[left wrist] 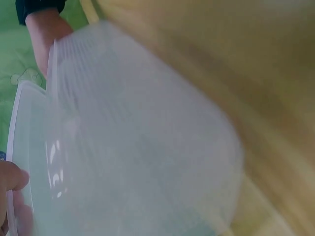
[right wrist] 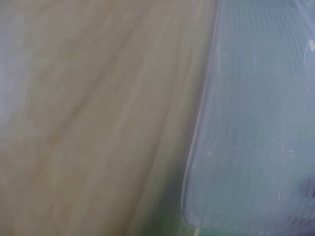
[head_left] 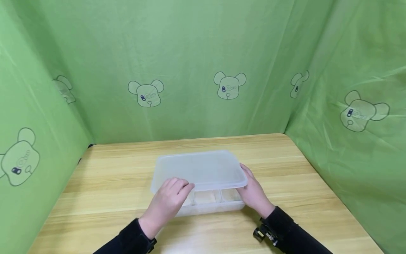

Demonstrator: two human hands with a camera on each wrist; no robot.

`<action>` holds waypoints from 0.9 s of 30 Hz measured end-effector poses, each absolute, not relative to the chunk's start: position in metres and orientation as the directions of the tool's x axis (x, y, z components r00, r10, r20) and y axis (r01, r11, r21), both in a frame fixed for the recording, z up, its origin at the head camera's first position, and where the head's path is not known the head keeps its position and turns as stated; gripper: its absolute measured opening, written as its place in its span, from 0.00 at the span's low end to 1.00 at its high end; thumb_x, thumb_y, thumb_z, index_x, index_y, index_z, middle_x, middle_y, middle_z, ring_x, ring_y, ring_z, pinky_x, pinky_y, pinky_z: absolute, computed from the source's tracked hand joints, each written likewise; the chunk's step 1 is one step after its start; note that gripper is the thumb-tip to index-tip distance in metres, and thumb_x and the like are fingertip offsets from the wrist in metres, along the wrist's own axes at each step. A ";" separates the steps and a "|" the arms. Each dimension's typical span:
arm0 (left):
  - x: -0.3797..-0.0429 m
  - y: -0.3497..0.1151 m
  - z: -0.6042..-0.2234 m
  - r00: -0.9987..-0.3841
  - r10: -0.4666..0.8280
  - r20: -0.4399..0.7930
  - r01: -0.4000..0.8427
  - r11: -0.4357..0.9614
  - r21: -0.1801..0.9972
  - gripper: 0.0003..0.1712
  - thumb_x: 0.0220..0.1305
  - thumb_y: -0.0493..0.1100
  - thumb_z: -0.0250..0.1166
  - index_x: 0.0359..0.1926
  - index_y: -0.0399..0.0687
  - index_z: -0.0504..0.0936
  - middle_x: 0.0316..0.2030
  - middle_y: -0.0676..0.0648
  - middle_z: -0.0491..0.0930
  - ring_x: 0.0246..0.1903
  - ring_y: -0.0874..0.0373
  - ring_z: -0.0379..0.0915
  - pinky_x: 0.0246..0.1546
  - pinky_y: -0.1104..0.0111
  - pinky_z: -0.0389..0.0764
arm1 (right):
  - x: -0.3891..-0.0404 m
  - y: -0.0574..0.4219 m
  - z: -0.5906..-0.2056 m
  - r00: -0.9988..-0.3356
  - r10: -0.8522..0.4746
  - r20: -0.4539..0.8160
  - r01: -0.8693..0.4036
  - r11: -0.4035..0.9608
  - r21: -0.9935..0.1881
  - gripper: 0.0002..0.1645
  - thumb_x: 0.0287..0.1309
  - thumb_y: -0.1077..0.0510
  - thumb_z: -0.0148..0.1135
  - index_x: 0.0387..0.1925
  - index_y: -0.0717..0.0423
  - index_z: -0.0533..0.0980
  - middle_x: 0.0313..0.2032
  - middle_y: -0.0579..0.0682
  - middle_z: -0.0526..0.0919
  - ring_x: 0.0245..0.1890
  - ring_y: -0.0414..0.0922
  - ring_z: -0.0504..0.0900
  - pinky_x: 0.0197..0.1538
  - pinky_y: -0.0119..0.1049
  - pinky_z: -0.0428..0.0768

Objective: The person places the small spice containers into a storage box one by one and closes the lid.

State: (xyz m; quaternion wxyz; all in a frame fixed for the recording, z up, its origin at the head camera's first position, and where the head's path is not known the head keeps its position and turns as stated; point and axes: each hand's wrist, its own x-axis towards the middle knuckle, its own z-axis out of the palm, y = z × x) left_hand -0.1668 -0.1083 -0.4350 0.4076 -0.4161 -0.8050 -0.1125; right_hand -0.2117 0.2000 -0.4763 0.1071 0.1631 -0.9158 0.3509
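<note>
Your left hand (head_left: 168, 197) comes in from the near side of the table (head_left: 111, 197), back of the hand up and fingers curled, and pinches the lid (head_left: 200, 171) at its near edge, left of that edge's middle; the left wrist view shows your thumb on one side of the rim and fingers on the other. Your right hand (head_left: 253, 194) lies along the right side of the box (head_left: 210, 209), its fingers pointing toward the table's far edge. The lid hides its thumb, so you cannot tell whether those fingers clamp the box or only rest against it.

The box sits about midway between the table's left and right edges, well apart from the far edge. It is low, whitish and translucent, with pale compartments showing along its front. The cloudy, round-cornered lid stands tilted over it, near edge raised off the front wall.
</note>
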 end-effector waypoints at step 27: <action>-0.145 -0.114 -0.463 -0.347 0.571 0.744 0.820 0.569 -0.055 0.12 0.73 0.40 0.55 0.44 0.40 0.83 0.37 0.49 0.78 0.36 0.56 0.75 0.38 0.68 0.78 | -0.212 0.200 -0.475 -0.920 -0.245 0.307 -0.386 0.705 -0.595 0.36 0.57 0.70 0.62 0.67 0.74 0.63 0.71 0.72 0.58 0.70 0.68 0.60 0.68 0.61 0.62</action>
